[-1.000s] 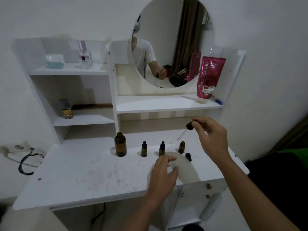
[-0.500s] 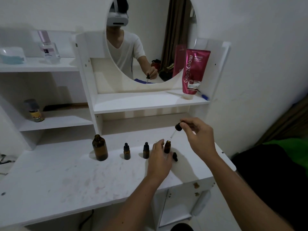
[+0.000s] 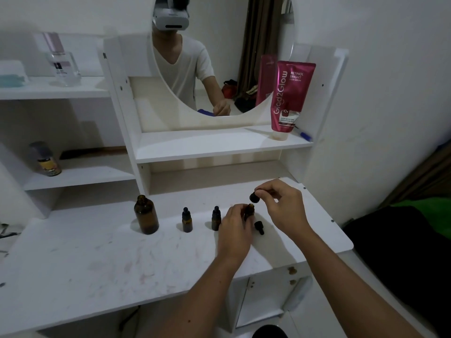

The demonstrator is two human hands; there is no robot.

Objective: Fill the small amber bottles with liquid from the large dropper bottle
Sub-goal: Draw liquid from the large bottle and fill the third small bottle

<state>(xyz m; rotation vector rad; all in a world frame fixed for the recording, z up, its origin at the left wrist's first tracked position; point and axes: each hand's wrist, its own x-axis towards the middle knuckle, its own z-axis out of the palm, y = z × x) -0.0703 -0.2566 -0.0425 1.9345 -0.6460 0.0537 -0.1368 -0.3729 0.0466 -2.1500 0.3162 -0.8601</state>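
The large amber bottle (image 3: 146, 214) stands uncapped on the white desk (image 3: 102, 254). To its right stand two small amber bottles with black caps (image 3: 187, 220) (image 3: 215, 218). My left hand (image 3: 234, 226) grips a third small amber bottle (image 3: 249, 211), which is open. My right hand (image 3: 284, 203) pinches the black bulb of the dropper (image 3: 254, 196) directly over that bottle's mouth; the glass tip is hidden at the neck. A small black cap (image 3: 259, 227) lies on the desk beside the held bottle.
A round mirror (image 3: 219, 52) hangs above the middle shelf (image 3: 207, 145). A pink tube (image 3: 289, 98) stands on that shelf at the right. Left shelves hold a perfume bottle (image 3: 61, 62) and a small jar (image 3: 46, 159). The desk's right edge is near my right wrist.
My left hand moved forward from the desk top and took hold of the third small bottle. My right hand lowered the dropper down to that bottle's mouth. The camera shifted closer and rightward.
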